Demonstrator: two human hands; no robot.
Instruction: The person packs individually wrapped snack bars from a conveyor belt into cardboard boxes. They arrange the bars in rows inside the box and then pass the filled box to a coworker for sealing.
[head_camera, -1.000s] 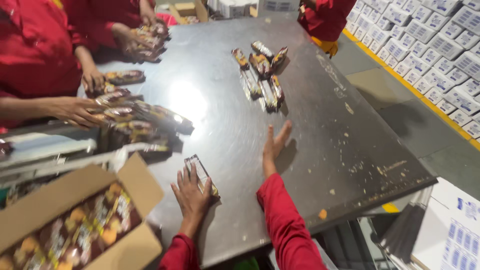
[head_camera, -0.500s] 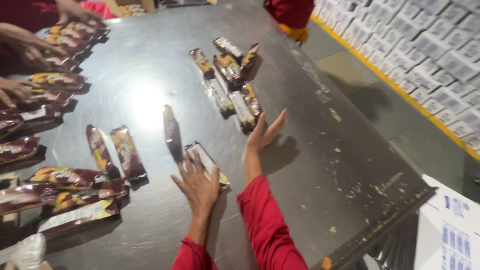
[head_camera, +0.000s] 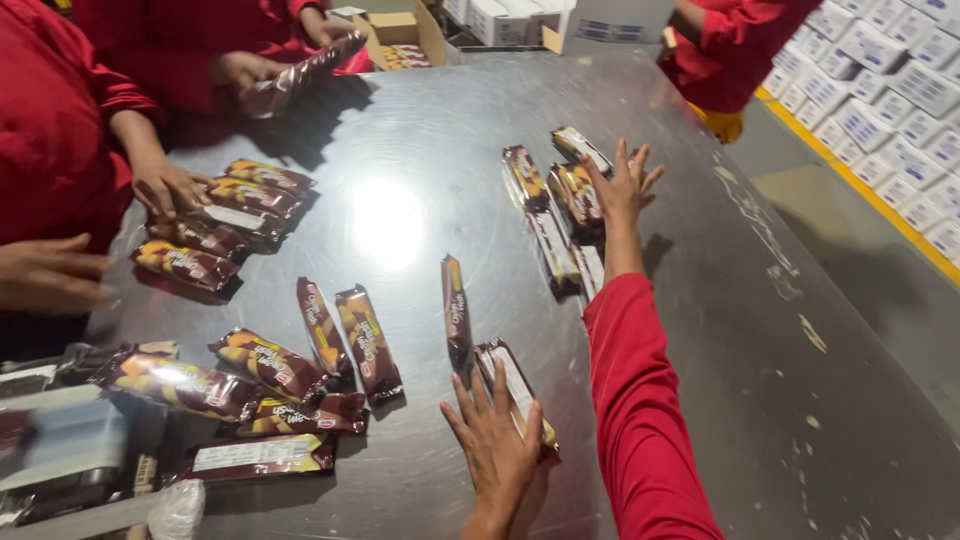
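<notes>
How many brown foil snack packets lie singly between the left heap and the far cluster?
4 packets: two side by side, one on edge right of them, one under the left hand. The heaps may hide others.

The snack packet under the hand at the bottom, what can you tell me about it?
The snack packet is a long, narrow bar in shiny brown plastic wrapping with a pale panel facing up and a bit of yellow at its near end. It looks sealed. It lies flat on the scratched metal table, angled slightly. The left hand rests open on its near half, fingers spread. Another brown packet lies beside its far end.
</notes>
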